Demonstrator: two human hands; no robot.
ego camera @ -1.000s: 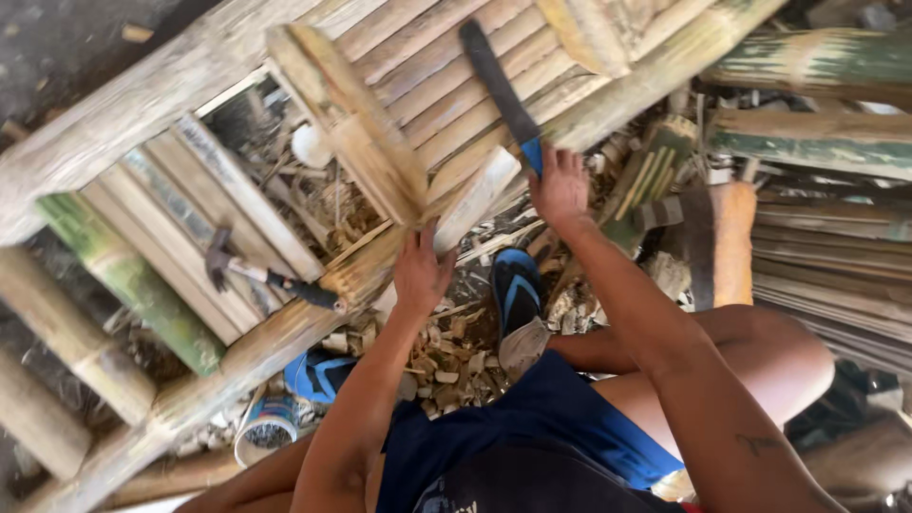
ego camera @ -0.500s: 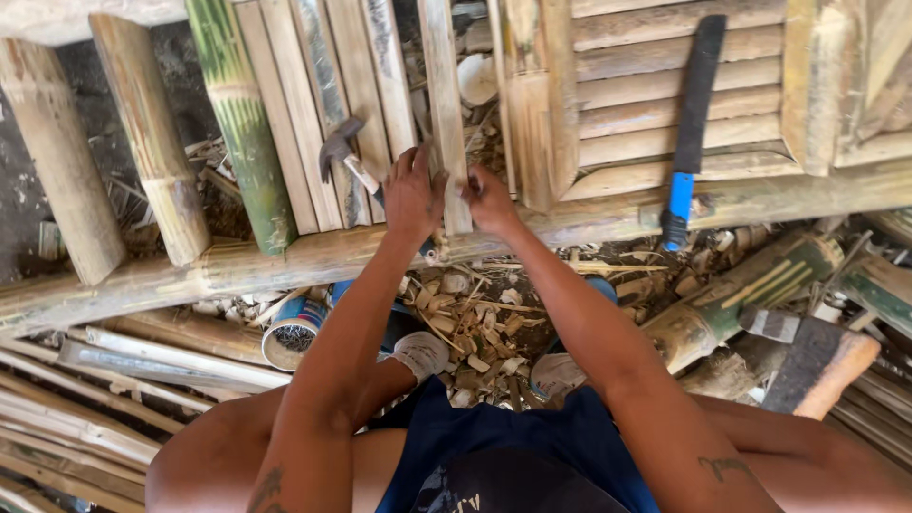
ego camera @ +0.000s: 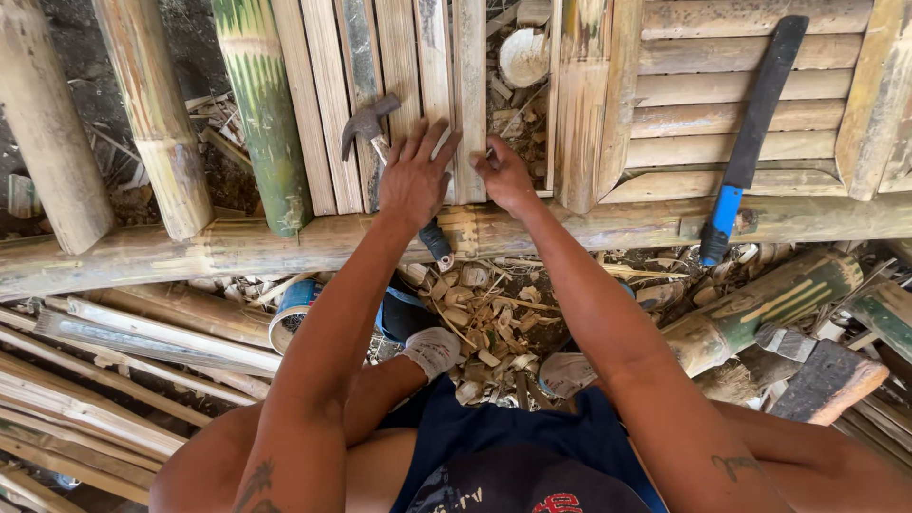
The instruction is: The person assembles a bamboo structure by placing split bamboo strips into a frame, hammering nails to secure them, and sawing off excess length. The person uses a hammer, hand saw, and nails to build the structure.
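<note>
Bamboo slat (ego camera: 469, 104) sits upright in the slatted frame, last in the row before the open gap, its lower end on the horizontal bamboo rail (ego camera: 285, 242). Head view: left hand (ego camera: 414, 176) lies flat, fingers spread, across the slats just left of it, grip open, holding nothing. Right hand (ego camera: 503, 176) is curled at the slat's lower right edge, seemingly pinching it; fingertips partly hidden. Hammer (ego camera: 372, 128) lies on the slats, handle under the left hand. Blue-handled machete (ego camera: 750, 133) rests on the right-hand panel, well apart. Bamboo offcuts (ego camera: 484, 323) litter the ground below.
</note>
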